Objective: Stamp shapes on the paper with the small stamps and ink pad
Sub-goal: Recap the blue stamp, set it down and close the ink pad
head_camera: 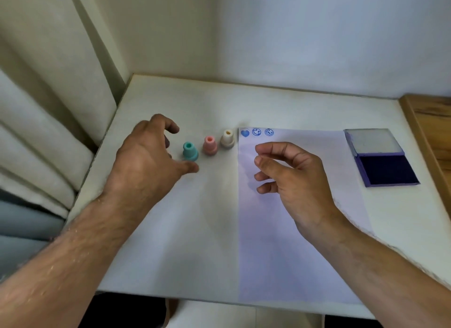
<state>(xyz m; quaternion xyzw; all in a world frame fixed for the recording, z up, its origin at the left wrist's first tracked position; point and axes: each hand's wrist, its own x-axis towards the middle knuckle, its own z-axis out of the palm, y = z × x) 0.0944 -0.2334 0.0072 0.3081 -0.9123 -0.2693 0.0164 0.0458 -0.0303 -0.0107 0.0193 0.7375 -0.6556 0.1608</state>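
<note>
Three small stamps stand in a row on the white table: a teal stamp (190,151), a pink stamp (210,145) and a cream stamp (228,138). My left hand (148,156) hovers just left of the teal stamp, fingers spread, holding nothing. To their right lies the white paper (292,230), with three blue prints along its top edge: a heart (245,133) and two round faces (256,132). My right hand (290,173) floats over the paper with loosely curled fingers and nothing in it. The open ink pad (388,169) sits right of the paper.
A curtain (48,107) hangs along the table's left edge. A white wall stands behind the table, and a wooden surface (429,122) adjoins it on the right. The table's front edge (219,300) runs below my forearms.
</note>
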